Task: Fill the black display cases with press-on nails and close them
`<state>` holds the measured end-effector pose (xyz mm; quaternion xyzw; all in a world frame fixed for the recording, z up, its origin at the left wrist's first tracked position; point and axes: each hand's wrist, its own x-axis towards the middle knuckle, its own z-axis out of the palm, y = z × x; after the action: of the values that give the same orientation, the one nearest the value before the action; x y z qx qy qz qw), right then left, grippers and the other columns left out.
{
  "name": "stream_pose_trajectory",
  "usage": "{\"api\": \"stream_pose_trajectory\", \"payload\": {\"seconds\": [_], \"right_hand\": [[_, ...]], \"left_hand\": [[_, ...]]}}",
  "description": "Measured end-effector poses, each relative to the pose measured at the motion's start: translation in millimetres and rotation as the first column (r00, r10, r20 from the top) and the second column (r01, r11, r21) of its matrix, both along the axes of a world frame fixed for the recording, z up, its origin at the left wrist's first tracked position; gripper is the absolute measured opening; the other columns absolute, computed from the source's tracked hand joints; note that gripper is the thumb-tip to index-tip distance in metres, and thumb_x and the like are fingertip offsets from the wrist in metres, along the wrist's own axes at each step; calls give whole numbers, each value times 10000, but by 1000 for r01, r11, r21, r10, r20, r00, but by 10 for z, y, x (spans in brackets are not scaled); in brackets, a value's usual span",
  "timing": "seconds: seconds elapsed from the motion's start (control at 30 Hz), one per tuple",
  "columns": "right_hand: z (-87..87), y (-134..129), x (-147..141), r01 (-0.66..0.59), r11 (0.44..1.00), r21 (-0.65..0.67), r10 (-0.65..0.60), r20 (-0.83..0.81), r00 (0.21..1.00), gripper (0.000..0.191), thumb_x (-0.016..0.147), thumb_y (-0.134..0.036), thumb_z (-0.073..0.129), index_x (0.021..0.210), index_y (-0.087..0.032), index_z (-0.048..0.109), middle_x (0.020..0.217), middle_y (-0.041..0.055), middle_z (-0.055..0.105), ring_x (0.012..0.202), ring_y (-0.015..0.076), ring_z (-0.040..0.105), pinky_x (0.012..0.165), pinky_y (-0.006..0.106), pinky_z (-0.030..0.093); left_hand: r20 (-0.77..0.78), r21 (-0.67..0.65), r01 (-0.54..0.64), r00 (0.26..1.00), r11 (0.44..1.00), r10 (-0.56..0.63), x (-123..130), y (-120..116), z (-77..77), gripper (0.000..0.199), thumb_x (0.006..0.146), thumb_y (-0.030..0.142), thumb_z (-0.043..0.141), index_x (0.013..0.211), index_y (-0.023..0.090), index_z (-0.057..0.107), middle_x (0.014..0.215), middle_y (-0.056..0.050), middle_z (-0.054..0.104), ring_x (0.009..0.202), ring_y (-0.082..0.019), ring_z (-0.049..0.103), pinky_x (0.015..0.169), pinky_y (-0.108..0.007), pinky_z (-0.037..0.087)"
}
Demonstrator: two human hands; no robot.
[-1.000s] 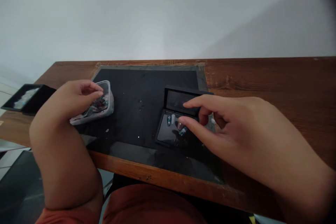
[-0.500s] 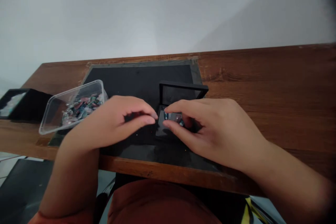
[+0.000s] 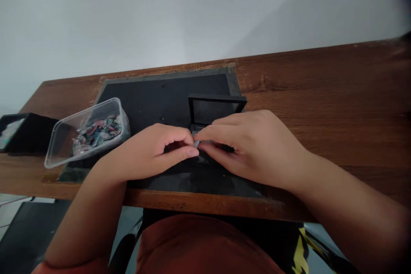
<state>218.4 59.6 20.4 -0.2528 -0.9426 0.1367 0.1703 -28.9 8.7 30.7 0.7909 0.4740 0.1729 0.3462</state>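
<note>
My left hand (image 3: 160, 150) and my right hand (image 3: 253, 145) meet at the fingertips over a small black box (image 3: 216, 110) whose windowed lid stands raised. Between the fingertips of both hands is a small pale shiny piece (image 3: 196, 143), pinched from either side. The box's tray lies mostly hidden under my right hand. To the left of my left hand, a clear plastic container (image 3: 85, 115) holds several glossy pink, green and clear pieces (image 3: 99, 132).
A black mat (image 3: 154, 94) lies on the wooden table (image 3: 321, 102). At the far left sits another black box (image 3: 34, 132) with pale contents behind its window. The table's front edge (image 3: 192, 200) runs close to my body, and a wall rises behind.
My right hand has moved left, so its fingertips now meet those of my left hand at the small piece. The view has shifted slightly. Bluish pieces seen in the tray before are now covered.
</note>
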Motion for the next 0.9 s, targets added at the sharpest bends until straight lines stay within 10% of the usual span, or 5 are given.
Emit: {"api": "stream_pose_trajectory", "payload": {"seconds": [0.47, 0.9], "right_hand": [[22, -57, -29, 6, 997, 74, -4, -34, 999, 279, 1151, -356, 633, 982, -232, 817, 728, -24, 713, 666, 176, 594, 597, 348, 196], [158, -43, -13, -30, 999, 40, 27, 85, 996, 232, 1064, -378, 735, 895, -228, 790, 754, 4, 742, 667, 173, 605, 600, 350, 188]], "left_hand": [[138, 15, -101, 986, 995, 98, 49, -6, -97, 288, 1158, 359, 565, 902, 232, 602, 797, 47, 600, 709, -115, 548, 649, -212, 475], [432, -7, -197, 884, 980, 180, 130, 92, -162, 458, 941, 645, 898, 816, 226, 764, 768, -6, 766, 675, -128, 660, 621, -244, 545]]}}
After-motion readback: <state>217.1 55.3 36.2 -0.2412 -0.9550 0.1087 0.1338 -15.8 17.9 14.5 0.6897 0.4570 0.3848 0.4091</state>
